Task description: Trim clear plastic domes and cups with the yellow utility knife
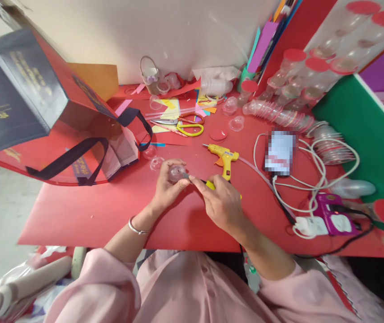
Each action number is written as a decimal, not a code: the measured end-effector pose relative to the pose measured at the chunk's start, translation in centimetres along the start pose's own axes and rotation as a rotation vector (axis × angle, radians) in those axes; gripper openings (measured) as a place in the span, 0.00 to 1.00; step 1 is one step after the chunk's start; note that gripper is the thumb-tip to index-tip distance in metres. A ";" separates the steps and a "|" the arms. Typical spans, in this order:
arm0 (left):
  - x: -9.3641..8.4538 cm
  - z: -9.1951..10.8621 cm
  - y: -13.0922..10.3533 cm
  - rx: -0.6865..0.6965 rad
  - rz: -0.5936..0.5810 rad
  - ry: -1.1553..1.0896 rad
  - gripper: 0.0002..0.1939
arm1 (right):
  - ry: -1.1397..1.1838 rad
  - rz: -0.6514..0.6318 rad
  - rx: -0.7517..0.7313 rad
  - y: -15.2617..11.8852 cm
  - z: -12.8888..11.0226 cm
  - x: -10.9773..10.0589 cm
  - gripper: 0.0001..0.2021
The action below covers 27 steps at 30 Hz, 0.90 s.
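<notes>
My left hand (169, 184) is curled around a small clear plastic dome lid (177, 173), above the front half of the red table. In my right hand (223, 204) is a slim tool with a yellow handle (211, 185), dark towards the front. The index finger stretches along it, and its grey tip meets the lid near my left thumb. Whether the tool is a craft knife I cannot tell. Just beyond the right hand lies a yellow glue gun (224, 157), nozzle to the left. Two more clear lids (157, 163) rest close to my left fingers.
Scissors (181, 123) lie on paper scraps farther back. A large red and dark bag (77, 148) stands at left. To the right are a phone (281, 152), tangled white cables, a purple power strip (338, 215) and stacked clear cups (279, 114). The table's front edge is near my body.
</notes>
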<state>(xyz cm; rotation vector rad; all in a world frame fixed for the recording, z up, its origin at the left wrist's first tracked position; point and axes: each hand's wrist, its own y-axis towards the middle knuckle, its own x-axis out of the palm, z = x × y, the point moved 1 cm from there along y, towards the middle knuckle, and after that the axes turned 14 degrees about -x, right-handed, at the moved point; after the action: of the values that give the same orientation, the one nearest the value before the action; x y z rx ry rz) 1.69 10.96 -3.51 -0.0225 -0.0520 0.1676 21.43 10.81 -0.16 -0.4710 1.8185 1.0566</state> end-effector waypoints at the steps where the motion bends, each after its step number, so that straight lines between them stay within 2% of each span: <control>1: 0.0 0.1 0.0 -0.010 -0.014 0.005 0.27 | 0.008 0.006 -0.002 0.0 0.0 0.1 0.25; 9: 0.3 0.3 0.0 -0.111 -0.070 -0.100 0.24 | -0.048 0.019 -0.054 0.2 0.9 0.8 0.20; 13: 0.6 -0.3 0.4 -0.169 -0.074 -0.283 0.19 | -0.176 0.061 -0.119 0.3 1.6 1.1 0.25; 17: 0.5 -0.2 0.6 -0.150 -0.004 -0.338 0.15 | -0.269 0.075 -0.172 0.6 2.1 0.7 0.26; 21: 0.4 0.4 0.3 -0.147 0.002 -0.392 0.12 | -0.274 0.034 -0.253 1.6 2.6 0.2 0.27; 25: 0.2 0.6 0.5 -0.140 0.004 -0.447 0.08 | -0.311 0.058 -0.264 2.7 3.3 0.7 0.27; 27: 0.1 0.6 0.7 -0.130 0.016 -0.450 0.08 | -0.328 0.104 -0.220 2.9 3.6 1.2 0.27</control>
<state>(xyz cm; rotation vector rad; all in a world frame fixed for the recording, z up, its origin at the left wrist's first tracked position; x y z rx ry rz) 1.69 11.69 -2.95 -0.1149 -0.5116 0.1826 20.74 15.54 -0.53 -0.3126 1.4572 1.3304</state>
